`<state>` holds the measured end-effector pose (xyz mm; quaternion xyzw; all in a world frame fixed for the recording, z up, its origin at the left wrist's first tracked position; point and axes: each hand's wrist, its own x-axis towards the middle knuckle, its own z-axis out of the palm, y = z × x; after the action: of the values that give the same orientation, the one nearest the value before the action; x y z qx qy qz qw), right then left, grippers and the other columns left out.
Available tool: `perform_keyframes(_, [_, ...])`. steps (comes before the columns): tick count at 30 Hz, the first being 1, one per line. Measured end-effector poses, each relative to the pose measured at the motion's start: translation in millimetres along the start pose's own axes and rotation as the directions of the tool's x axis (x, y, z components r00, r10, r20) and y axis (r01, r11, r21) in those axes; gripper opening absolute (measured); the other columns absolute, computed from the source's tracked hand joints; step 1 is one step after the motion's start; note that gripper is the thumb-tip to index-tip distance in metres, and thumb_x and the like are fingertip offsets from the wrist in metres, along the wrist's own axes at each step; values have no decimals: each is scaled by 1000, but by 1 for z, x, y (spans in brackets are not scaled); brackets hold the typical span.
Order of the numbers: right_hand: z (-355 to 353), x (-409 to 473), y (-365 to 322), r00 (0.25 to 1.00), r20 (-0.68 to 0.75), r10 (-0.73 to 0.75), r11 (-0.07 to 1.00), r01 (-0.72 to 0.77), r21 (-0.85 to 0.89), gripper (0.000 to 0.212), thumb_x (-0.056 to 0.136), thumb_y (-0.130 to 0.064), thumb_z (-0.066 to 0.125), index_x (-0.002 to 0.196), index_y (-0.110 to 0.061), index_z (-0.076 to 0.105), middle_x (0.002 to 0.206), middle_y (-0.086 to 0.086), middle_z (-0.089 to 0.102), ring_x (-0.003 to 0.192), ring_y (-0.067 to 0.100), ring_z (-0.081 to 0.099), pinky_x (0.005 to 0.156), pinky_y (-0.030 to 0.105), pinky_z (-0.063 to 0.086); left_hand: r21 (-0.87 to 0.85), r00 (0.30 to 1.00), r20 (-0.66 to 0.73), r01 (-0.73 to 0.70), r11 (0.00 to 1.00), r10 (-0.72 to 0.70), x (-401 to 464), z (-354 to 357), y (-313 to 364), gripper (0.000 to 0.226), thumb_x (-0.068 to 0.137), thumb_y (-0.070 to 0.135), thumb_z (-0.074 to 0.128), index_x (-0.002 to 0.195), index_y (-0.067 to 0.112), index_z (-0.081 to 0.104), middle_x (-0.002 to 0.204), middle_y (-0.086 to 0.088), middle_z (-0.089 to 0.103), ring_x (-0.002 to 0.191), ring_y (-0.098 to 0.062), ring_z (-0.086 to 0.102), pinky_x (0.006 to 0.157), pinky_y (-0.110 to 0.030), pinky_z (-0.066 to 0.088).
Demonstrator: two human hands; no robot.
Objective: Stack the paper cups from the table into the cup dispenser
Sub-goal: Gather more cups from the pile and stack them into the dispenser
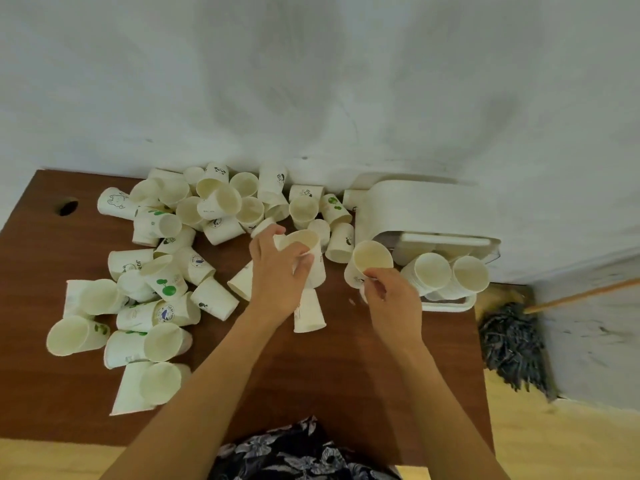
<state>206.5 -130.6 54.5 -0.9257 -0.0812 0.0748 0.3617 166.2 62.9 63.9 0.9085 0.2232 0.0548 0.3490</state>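
Left hand (277, 275) curled round a paper cup (304, 251) mid-desk, mouth facing up. Right hand (391, 296) pinches the rim of a second cup (370, 261), just left of the cup dispenser (415, 213). Dispenser lies against the wall at the desk's (311, 375) back-right corner; two cup stacks (450, 275) poke out of it. Loose cups (156, 271) crowd the left half to the left edge. Near strip of desk bare. Mop (512, 344) off the right edge.

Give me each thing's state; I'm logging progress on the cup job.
Left hand: grips an upright cup.
Right hand: pinches a tilted cup.
Cup dispenser: lying on the table, two cup stacks sticking out.
Loose cups: scattered, mostly on their sides.
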Motion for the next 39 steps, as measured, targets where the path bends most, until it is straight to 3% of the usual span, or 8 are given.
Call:
perform_keyframes(2, [-17,-6,7,997,-61,-41,999,42,16,17,94,-18,62,110,-20,69,104,-14,61,89,4,60,71,8,44,44,988,-91,-118,992,122,-4,2,19,18,95,26,59,106,18,69,130,-5,41,123,-24,30,99,-29,31])
perform_keyframes(4, [-36,-11,17,988,-131,-77,997,79,10,14,92,-17,65,105,-20,69,99,-17,60,84,2,59,72,17,49,15,977,-84,-196,981,196,-10,7,39,19,94,24,60,107,13,68,119,-5,50,115,-20,38,94,-28,37])
perform_keyframes(9, [-87,-17,51,952,-293,-91,994,106,33,14,91,-12,65,104,-16,69,100,-7,66,86,10,61,72,21,49,-70,950,-61,-311,948,307,-26,38,89,14,89,13,66,103,12,68,104,2,57,100,-14,50,83,-25,44])
perform_keyframes(13, [-120,-10,79,926,-357,-122,992,125,-13,14,90,-9,66,103,-15,69,99,-6,66,81,11,60,67,22,48,-46,930,-30,-366,929,365,-36,66,125,17,87,9,67,104,12,70,101,2,61,96,-12,51,81,-14,35])
perform_keyframes(24, [-149,14,144,980,-168,-109,991,94,-97,11,92,-17,64,100,-19,70,98,-14,61,73,3,51,65,8,33,172,885,-3,-457,873,465,-39,134,178,12,84,6,69,94,11,73,91,-1,63,89,-20,55,74,-19,40])
perform_keyframes(28, [-149,26,159,991,-69,-112,982,100,-160,14,94,-22,60,104,-21,70,105,-10,65,80,10,58,66,18,41,239,902,21,-424,873,432,-36,152,182,9,89,13,65,92,9,73,89,-4,64,90,-22,56,72,-31,53])
perform_keyframes(34, [-148,39,172,991,33,-127,976,131,-175,16,97,-25,57,106,-22,70,110,-9,65,101,14,58,75,30,48,317,937,25,-338,886,349,-28,165,190,6,86,11,69,87,8,74,85,-6,65,87,-26,57,71,-37,54])
perform_keyframes(39, [-142,48,178,988,63,-139,968,149,-203,16,96,-23,59,106,-23,71,107,-7,68,98,17,57,74,26,42,378,956,217,-267,886,195,-25,178,188,24,99,23,50,109,13,70,108,-4,62,110,-22,48,89,-33,46])
